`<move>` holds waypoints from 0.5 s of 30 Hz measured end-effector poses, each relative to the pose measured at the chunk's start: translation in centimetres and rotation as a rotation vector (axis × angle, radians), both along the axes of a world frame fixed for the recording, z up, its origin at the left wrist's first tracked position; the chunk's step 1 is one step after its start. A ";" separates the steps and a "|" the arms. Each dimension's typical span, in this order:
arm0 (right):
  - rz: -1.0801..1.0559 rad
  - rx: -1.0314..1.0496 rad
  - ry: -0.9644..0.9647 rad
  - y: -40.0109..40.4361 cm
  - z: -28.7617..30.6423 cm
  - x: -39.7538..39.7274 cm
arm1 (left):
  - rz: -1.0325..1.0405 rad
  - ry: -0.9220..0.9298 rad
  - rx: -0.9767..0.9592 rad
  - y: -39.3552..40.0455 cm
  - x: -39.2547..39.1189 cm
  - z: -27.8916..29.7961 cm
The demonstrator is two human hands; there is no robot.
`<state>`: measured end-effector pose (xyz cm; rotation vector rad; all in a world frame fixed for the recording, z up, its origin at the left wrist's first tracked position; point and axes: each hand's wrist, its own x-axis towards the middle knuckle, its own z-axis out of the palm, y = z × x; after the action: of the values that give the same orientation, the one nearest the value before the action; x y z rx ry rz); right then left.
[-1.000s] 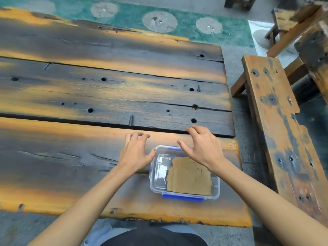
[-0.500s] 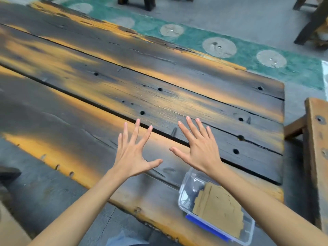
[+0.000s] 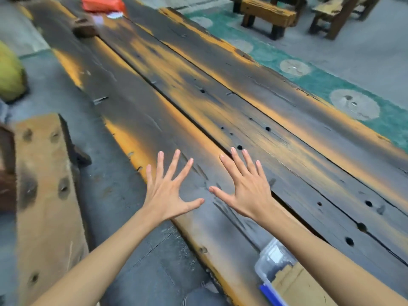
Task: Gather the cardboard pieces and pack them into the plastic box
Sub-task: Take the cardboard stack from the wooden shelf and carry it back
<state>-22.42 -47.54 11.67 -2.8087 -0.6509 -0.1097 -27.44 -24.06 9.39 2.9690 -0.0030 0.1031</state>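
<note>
The clear plastic box (image 3: 268, 260) with a blue clip sits at the table's near edge, at the bottom right of the view, partly hidden under my right forearm. Brown cardboard pieces (image 3: 295, 286) lie flat inside it. My left hand (image 3: 169, 187) and my right hand (image 3: 247, 187) are held side by side above the dark wooden table (image 3: 198, 102), well beyond the box. Both show their backs with fingers spread wide and hold nothing.
A wooden bench (image 3: 48, 195) runs along the left, below the table edge. An orange bag (image 3: 102, 3) and a dark block (image 3: 85, 28) lie at the table's far end. A green round object (image 3: 10, 71) sits at far left. Wooden seats (image 3: 268, 14) stand at the back.
Both hands left the box rim, opened and spread their fingers above the table. The view swung left, so the box slid to the bottom right corner.
</note>
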 end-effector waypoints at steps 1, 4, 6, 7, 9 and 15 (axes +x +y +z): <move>0.021 -0.009 0.001 0.6 -0.1 -0.2 | 0.022 0.007 0.000 0.4 -0.6 0.1; 0.096 -0.002 0.006 4.4 0.3 -1.7 | 0.130 -0.004 -0.002 3.7 -4.3 0.2; 0.157 0.001 0.002 7.3 0.6 -3.3 | 0.197 -0.008 0.007 6.3 -7.3 0.6; 0.195 0.000 0.002 8.8 0.8 -4.3 | 0.234 -0.007 0.009 7.5 -9.1 0.8; 0.260 0.007 -0.017 11.5 1.0 -6.1 | 0.311 -0.020 0.007 9.8 -12.2 1.3; 0.462 0.044 -0.050 20.2 2.1 -11.4 | 0.532 -0.035 0.006 15.6 -22.1 3.3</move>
<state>-33.86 -27.35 13.79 -2.5430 -1.2676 -0.1043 -49.55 -8.49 12.67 2.8897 0.7796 0.2203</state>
